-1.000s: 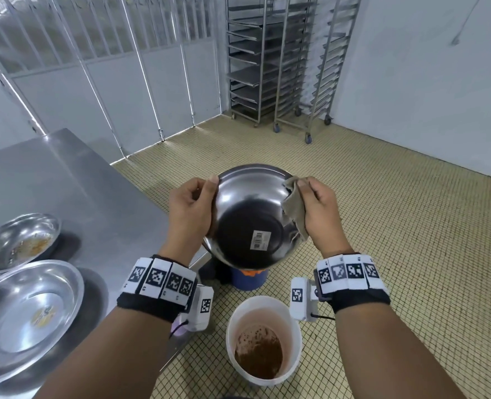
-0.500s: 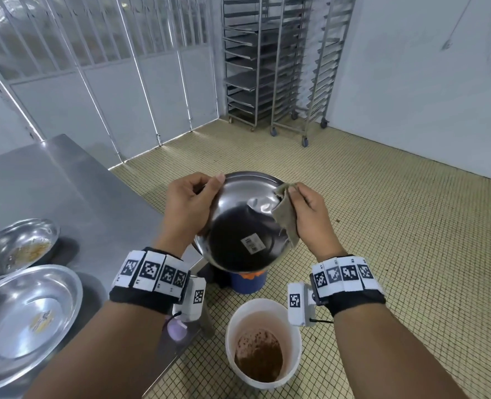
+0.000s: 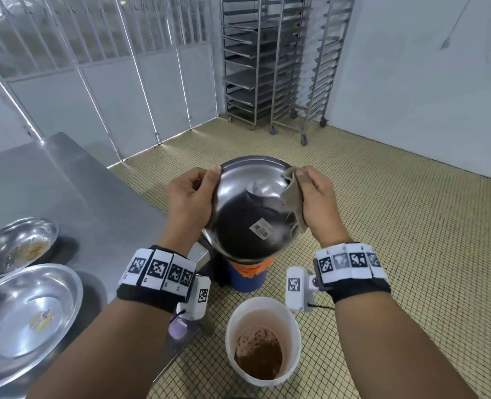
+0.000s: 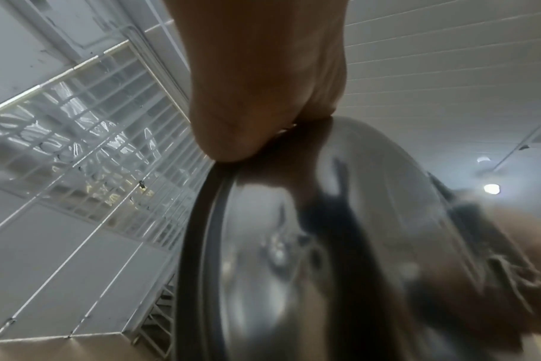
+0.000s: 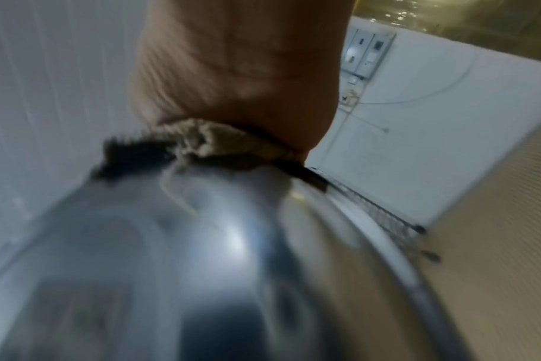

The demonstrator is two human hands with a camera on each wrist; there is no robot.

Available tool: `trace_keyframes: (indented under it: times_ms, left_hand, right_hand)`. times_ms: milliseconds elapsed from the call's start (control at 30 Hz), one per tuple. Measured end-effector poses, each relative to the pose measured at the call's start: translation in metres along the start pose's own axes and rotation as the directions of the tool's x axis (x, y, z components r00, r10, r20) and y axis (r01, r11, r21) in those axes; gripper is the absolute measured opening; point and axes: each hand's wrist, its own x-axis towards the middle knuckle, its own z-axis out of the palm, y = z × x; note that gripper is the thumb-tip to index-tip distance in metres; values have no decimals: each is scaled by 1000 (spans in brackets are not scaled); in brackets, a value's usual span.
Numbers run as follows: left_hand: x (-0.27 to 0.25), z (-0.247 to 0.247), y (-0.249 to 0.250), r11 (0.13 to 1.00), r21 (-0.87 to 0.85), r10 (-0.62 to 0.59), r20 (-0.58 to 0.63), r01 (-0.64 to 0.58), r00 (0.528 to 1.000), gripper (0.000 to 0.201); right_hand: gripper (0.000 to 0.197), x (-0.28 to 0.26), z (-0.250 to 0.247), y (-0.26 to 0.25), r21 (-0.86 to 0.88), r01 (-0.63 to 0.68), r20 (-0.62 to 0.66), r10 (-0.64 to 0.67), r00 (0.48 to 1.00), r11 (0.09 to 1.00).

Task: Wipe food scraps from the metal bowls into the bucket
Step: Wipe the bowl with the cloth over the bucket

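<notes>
Bowl (image 3: 250, 208) tipped away, inside hidden, gripped by left hand (image 3: 189, 203); right hand (image 3: 319, 203) pinches cloth (image 3: 291, 197) on rim. Bucket (image 3: 263, 309) holds brown, seemingly wet scraps.

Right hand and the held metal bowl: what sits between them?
A beige cloth. In the head view the right hand presses it against the rim of the metal bowl; the right wrist view shows it pinched there too. The left hand grips bare metal.

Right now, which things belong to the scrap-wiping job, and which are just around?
Job: held bowl, gripped by left hand; cloth in right hand; white bucket; two bowls on table.
Around: blue container; tray racks.
</notes>
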Motion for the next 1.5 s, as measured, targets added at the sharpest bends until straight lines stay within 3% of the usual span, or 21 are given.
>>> trace_keyframes:
  times_ms: [100,133,200,267,333,400,467,533,600,633,667,733,833,933,1033,1100,1200,1267,1333,1367,1500]
  left_hand:
    - [-5,6,5,999,52,8,80,-12,997,33]
    - [-4,7,5,999,38,-3,78,0,997,32]
    - [-2,5,1,998,-42,-52,3,52,999,34]
    - [-1,2,-4,978,-157,-150,-95,134,984,36]
    - [-3,1,-6,974,-163,-177,-114,157,978,36]
    - [-6,1,-5,994,-31,-104,-54,103,993,38]
    - [-3,-2,1,995,100,-19,52,13,998,33]
    - [1,-5,8,966,244,33,197,-81,980,25]
    - [0,-2,16,955,278,7,320,-101,948,26]
    - [-1,0,17,965,249,-9,330,-78,944,28]
    - [-2,1,18,977,211,-23,298,-43,954,30]
    - [2,-2,11,990,134,-60,137,42,989,36]
    - [4,-8,0,981,-83,-183,-63,178,981,41]
    - [1,-10,1,997,44,-66,86,62,994,34]
    - [6,-12,10,962,229,92,249,-151,964,29]
    - [11,-10,16,934,291,120,294,-208,948,29]
    - [10,-6,14,975,197,59,219,-104,974,34]
    - [10,-8,1,999,6,-38,69,37,997,37]
    - [10,-11,-10,960,-228,-184,-69,164,981,36]
    - [10,-12,-15,949,-256,-212,-94,182,973,35]
    - [8,-16,-9,1000,15,-18,-12,18,1000,31]
  right_hand:
    - [27,11,0,-16,-285,190,105,-167,980,939]
    - [25,12,-1,-15,-288,206,104,-183,978,935]
    - [26,7,-3,-5,-79,107,43,-104,994,991]
    - [31,-3,-6,9,178,-48,-9,50,999,983]
    - [36,-12,-6,16,274,-124,-20,134,991,954]
    - [39,-13,-7,15,267,-123,-37,138,990,956]
    - [35,-9,-10,6,154,-85,-18,89,996,984]
    - [26,-1,-8,-2,-75,50,75,-45,996,996]
    - [27,4,-1,-5,-324,202,180,-150,972,924]
    - [28,4,3,-7,-366,234,193,-173,966,901]
    - [28,3,5,-6,-350,235,185,-179,966,907]
    - [27,-3,2,-3,-134,158,118,-143,983,978]
    - [36,-14,-3,10,144,-18,6,17,1000,989]
    - [39,-14,-3,13,113,-19,-43,24,999,993]
    - [34,-7,-3,0,-6,87,26,-87,996,996]
    - [28,-4,0,-2,-146,163,85,-152,985,976]
    - [31,-3,5,2,-194,185,80,-172,982,963]
    - [28,-5,4,2,-6,111,13,-111,994,994]
    - [35,-8,4,3,183,33,-18,-30,999,983]
    - [39,-9,5,4,221,13,-21,-9,1000,975]
    - [41,-7,6,7,148,-6,-28,11,1000,989]
